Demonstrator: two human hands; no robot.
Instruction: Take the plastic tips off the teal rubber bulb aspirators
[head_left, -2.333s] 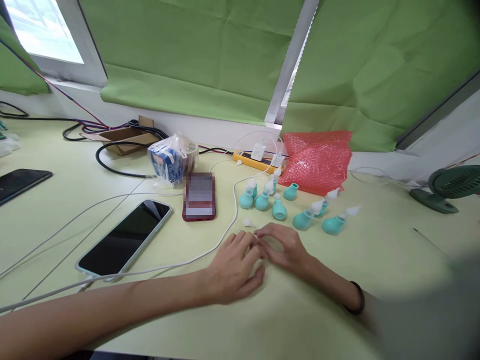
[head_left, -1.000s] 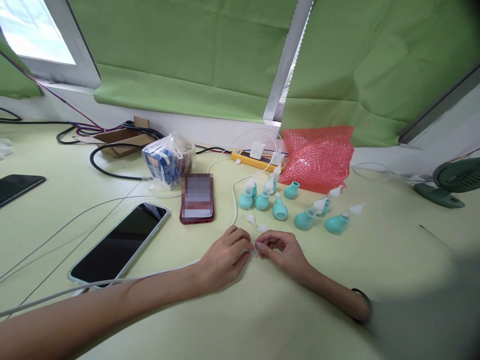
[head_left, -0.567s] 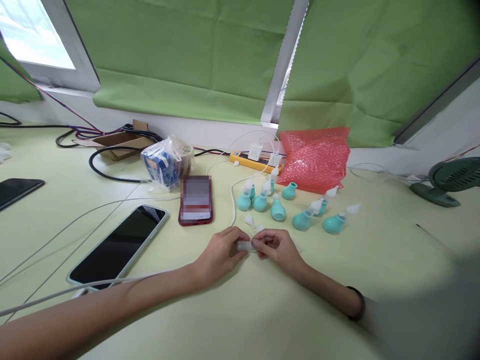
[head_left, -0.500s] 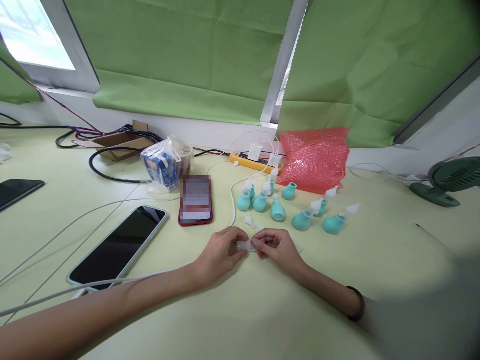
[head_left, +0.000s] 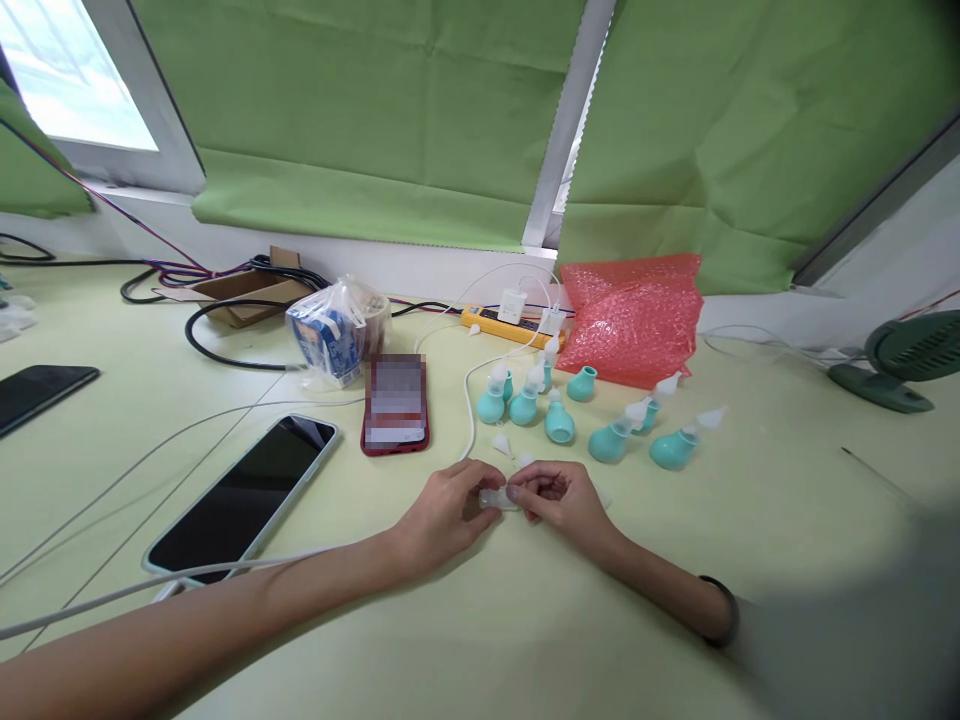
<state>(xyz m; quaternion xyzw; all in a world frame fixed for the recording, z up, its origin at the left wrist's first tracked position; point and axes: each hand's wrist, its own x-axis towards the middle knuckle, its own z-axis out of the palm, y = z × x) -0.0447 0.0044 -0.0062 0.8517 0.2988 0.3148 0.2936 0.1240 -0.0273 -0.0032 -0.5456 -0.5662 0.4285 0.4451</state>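
Near the table's middle, my left hand (head_left: 448,513) curls its thumb and fingers round the left end of a small clear plastic tube (head_left: 491,498). At the tube's right side my right hand (head_left: 564,502) is closed in a pinch on it; its fingers hide part of the piece. Just beyond the hands lies a loose white tip (head_left: 502,444), with another pale piece (head_left: 526,459) by the right knuckles. Farther back stand several teal squeeze bulbs, most with clear necks and white tips, like this nasal aspirator (head_left: 611,443). One bare teal bulb (head_left: 582,383) shows an open neck.
Left of my hands lie a red-cased phone (head_left: 365,440) and a larger phone (head_left: 241,500), with a white cable (head_left: 180,572) crossing my left forearm. Behind are a bagged box (head_left: 330,335), a yellow power strip (head_left: 487,326) and a red bubble-wrap bag (head_left: 630,315). A green fan (head_left: 885,385) stands right.
The whole view has shifted slightly, so things appear a little farther right and lower. Both hands keep nearly the same hold on the clear plastic tube.
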